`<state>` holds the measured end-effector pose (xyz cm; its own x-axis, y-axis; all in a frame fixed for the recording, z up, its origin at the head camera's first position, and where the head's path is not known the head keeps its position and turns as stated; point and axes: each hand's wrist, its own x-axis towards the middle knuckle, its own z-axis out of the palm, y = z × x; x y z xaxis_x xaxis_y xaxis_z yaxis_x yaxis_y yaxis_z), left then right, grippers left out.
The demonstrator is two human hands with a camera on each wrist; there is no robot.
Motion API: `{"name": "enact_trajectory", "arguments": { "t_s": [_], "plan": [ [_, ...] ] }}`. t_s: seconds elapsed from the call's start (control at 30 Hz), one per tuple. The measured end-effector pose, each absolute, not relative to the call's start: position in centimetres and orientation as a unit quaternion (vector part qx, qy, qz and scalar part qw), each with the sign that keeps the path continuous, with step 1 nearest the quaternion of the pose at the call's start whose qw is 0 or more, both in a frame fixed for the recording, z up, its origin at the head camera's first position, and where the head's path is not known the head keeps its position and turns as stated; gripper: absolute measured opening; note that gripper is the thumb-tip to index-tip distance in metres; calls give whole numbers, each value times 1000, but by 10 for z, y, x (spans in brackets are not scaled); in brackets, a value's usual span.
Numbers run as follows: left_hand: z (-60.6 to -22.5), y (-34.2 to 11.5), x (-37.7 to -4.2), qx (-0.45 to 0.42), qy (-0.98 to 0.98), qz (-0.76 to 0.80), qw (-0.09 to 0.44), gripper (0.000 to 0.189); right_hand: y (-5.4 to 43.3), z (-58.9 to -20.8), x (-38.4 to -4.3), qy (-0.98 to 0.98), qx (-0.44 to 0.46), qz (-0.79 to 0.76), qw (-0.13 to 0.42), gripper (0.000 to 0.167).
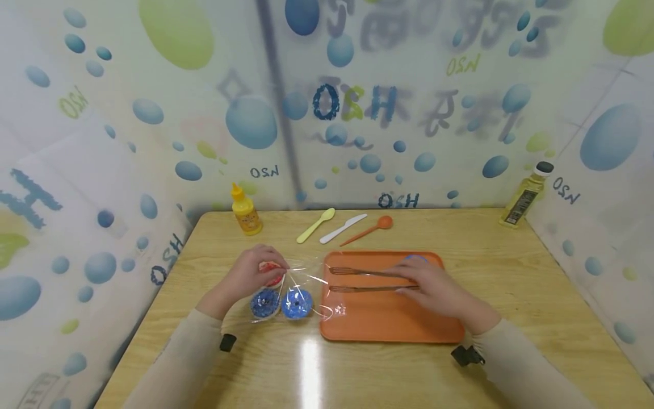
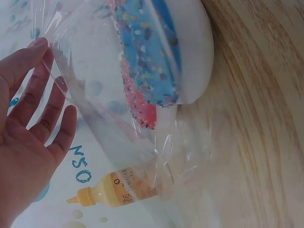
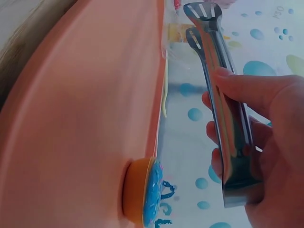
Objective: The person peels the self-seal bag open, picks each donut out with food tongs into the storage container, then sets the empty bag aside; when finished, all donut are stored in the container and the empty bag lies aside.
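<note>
My left hand [image 1: 257, 271] pinches the gathered top of a clear plastic bag [image 2: 102, 137] between thumb and fingertips. Inside the bag are two toy donuts with blue icing [image 1: 297, 303] and one with red-pink icing [image 1: 273, 272], partly hidden by the hand in the head view. My right hand [image 1: 433, 286] grips metal tongs [image 3: 229, 123] over the orange tray [image 1: 380, 326]. The two tong arms stand apart and point left toward the bag, with nothing between their tips. Behind the right hand, a blue-iced donut [image 3: 152, 192] sits on the tray, mostly covered in the head view.
A yellow squeeze bottle [image 1: 247, 213] stands at the back left. Along the back lie a pale yellow spoon [image 1: 314, 227], a white knife [image 1: 342, 229] and an orange spoon [image 1: 370, 229]. At the far right corner stands an oil bottle [image 1: 526, 196] with a black cap.
</note>
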<state>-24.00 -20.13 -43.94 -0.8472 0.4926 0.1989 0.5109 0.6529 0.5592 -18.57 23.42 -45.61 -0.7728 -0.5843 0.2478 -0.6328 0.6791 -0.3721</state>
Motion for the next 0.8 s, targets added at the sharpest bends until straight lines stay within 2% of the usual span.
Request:
{"name": "enact_trajectory", "arguments": {
  "t_s": [0.3, 0.8],
  "plan": [
    [-438, -201, -240, -276, -908, -316, 16, 11, 220, -452, -183, -914, 340, 221, -5, 46],
    [-434, -200, -238, -283, -906, -314, 26, 12, 199, -459, -189, -907, 348, 235, -24, 44]
  ]
}}
